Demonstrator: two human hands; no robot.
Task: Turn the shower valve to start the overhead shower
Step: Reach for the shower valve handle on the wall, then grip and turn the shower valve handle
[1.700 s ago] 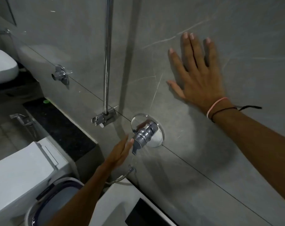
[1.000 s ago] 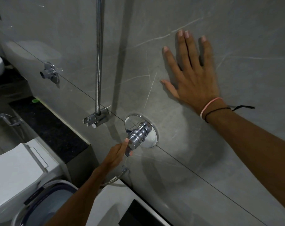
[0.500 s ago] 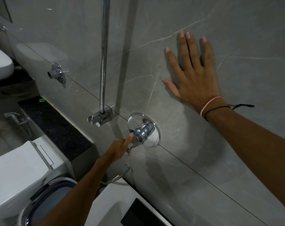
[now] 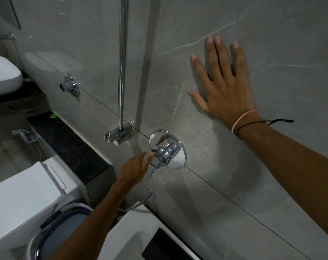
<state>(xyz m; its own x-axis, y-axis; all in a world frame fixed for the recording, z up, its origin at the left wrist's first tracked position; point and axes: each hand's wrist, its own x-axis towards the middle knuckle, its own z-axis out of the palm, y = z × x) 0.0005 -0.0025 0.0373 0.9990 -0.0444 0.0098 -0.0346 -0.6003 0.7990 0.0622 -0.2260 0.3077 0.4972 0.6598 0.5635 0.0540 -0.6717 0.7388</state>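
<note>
while the unclenched left hand (image 4: 135,168) fingertips touch it, the shower valve (image 4: 166,152) sits just right.

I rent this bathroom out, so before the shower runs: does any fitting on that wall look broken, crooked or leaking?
Nothing stands out. The shower valve, riser pipe and its bracket look intact and no water shows. The left hand fingers the valve lever; the right hand lies flat on the wall.

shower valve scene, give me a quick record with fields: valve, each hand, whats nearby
valve: chrome shower valve on the grey tiled wall, its lever pointing down
left hand: left hand open, fingertips at the valve's front end, not wrapped around it
right hand: right hand flat on the wall, fingers spread, bands at the wrist
nearby: riser pipe left of the valve; toilet below left
</note>
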